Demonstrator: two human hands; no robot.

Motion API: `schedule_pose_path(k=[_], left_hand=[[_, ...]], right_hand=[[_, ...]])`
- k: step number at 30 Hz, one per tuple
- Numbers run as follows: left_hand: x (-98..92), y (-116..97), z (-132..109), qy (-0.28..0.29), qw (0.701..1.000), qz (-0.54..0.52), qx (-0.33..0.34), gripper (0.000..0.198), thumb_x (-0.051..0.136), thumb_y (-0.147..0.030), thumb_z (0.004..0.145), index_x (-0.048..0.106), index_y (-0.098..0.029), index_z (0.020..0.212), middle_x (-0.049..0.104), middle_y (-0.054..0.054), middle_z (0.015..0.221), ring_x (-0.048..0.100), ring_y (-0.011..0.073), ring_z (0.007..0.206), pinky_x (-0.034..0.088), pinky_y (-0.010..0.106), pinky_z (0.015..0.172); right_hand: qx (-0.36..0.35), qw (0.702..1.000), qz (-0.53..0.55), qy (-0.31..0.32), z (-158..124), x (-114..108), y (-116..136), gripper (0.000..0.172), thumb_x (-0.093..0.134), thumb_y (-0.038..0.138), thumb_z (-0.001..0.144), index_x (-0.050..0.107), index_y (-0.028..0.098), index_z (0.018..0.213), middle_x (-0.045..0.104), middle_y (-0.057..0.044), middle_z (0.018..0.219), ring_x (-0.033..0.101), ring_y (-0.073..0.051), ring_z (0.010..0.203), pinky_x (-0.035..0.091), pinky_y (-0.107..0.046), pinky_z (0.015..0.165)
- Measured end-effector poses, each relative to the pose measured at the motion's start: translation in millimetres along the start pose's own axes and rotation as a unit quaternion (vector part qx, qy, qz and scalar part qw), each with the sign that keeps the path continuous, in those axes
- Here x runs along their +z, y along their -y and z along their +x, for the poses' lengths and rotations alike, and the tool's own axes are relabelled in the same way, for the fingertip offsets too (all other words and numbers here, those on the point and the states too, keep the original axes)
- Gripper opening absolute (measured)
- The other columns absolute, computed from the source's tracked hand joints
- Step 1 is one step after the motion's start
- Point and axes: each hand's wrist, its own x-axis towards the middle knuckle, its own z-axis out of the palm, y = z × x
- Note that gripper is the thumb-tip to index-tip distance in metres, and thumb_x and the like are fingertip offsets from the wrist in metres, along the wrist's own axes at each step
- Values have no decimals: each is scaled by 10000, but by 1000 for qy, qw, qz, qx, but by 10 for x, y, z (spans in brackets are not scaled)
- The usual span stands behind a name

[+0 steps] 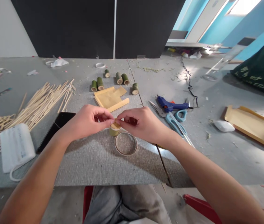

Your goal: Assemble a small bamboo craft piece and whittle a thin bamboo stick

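My left hand (94, 120) and my right hand (139, 123) meet at the middle of the table, thumb and forefinger of each pinched together. Between the fingertips is a tiny brownish bit, too small to name. Right below it stands a short, pale green-yellow round piece (114, 132) with a light rim, partly hidden by the fingers. A thin ring (126, 155), like a tape roll, lies just in front of my right hand. Behind both hands is a folded tan paper sheet (109, 99) with raised edges.
Several cut bamboo pieces (100, 83) stand farther back. Left lie many thin wooden sticks (45, 101), a black phone (56, 130) and a white face mask (17, 147). Right are a blue glue gun (172, 104), blue-handled scissors (173, 123), a computer mouse (224, 125) and a tan paper tray (250, 124).
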Motion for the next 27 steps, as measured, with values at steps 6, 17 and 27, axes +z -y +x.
schedule_pose_path(k=[6,17,27], left_hand=[[-14,30,8,22,1000,-14,5,232,732,-393,854,791,-200,968,794,46,877,719,170,760,566,251,652],[-18,24,7,27,999,-14,16,229,727,-394,860,791,-202,967,798,51,867,729,175,751,574,248,633],[-21,42,20,24,999,-10,24,268,734,-445,853,791,-205,959,799,52,881,729,180,759,568,250,620]], right_hand=[[-2,1000,4,-17,-21,53,-27,160,638,239,940,747,157,857,626,24,615,480,-70,536,340,-234,572],[-8,1000,16,-13,-73,48,-9,173,642,283,952,743,170,867,617,24,612,483,-75,537,348,-233,579],[20,998,51,9,-81,38,8,191,634,295,962,734,153,881,547,44,580,404,-65,514,328,-231,543]])
